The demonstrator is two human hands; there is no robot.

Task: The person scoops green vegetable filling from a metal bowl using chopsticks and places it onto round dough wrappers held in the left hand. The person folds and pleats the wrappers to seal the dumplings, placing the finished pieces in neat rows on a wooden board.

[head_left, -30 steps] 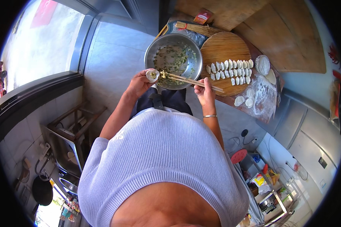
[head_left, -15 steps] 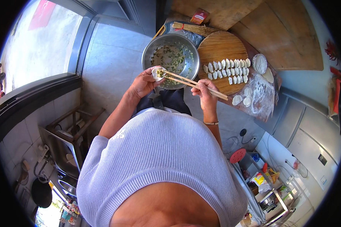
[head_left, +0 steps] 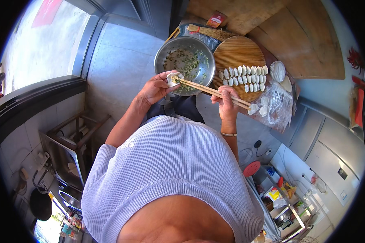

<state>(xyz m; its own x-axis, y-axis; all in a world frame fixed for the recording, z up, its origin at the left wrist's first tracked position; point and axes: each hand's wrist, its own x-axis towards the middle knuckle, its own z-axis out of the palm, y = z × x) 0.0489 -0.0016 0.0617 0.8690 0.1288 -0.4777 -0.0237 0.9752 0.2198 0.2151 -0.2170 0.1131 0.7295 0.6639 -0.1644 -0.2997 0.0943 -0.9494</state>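
Note:
A round white dumpling wrapper (head_left: 174, 82) lies in my left hand (head_left: 154, 90), its fingers curled round the edge. Greenish filling sits in the middle of the wrapper. My right hand (head_left: 228, 106) grips a pair of long wooden chopsticks (head_left: 209, 90), whose tips touch the filling. Just beyond both hands is a wide steel bowl (head_left: 158, 56) with chopped green filling (head_left: 186, 60) inside. To its right, rows of folded dumplings (head_left: 247, 75) rest on a round slatted wooden board (head_left: 235, 50).
Right of the board are flat wrappers (head_left: 264, 110), clear plastic sheeting (head_left: 279, 106) and a round white container (head_left: 277, 71). A straw bundle (head_left: 211, 32) lies behind the bowl. A wooden-framed stool (head_left: 75, 139) stands at left, a cluttered shelf (head_left: 280, 198) at lower right.
The chopsticks have swung slightly, their rear ends moving right and down with my right hand. The wrapper has tilted and shifted a little right in my left hand.

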